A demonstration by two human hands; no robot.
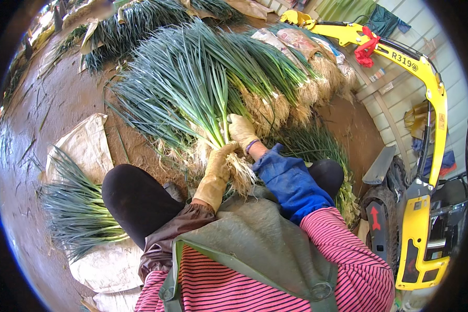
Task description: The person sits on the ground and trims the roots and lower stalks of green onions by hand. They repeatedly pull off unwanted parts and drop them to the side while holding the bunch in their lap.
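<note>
A bunch of long green onions [217, 128] is upright before my lap, leaves fanned away from me and pale roots [241, 171] hanging towards me. My left hand [218, 165], in a soiled tan glove, is wrapped around the stalks just above those roots. My right hand [241, 132], gloved alike, has its fingers curled at the stalks a little higher up; its far fingers are partly hidden. Just beyond both hands lies a big heap of green onions [163, 70], with root clumps [263, 107] facing me.
At my left, more green onions [82, 210] lie by pale sacks [105, 265]. Another pile [316, 144] lies beside my right knee. A yellow mini excavator [417, 238] stands at the right, its boom [433, 82] arching forward. The brown ground [58, 105] looks wet.
</note>
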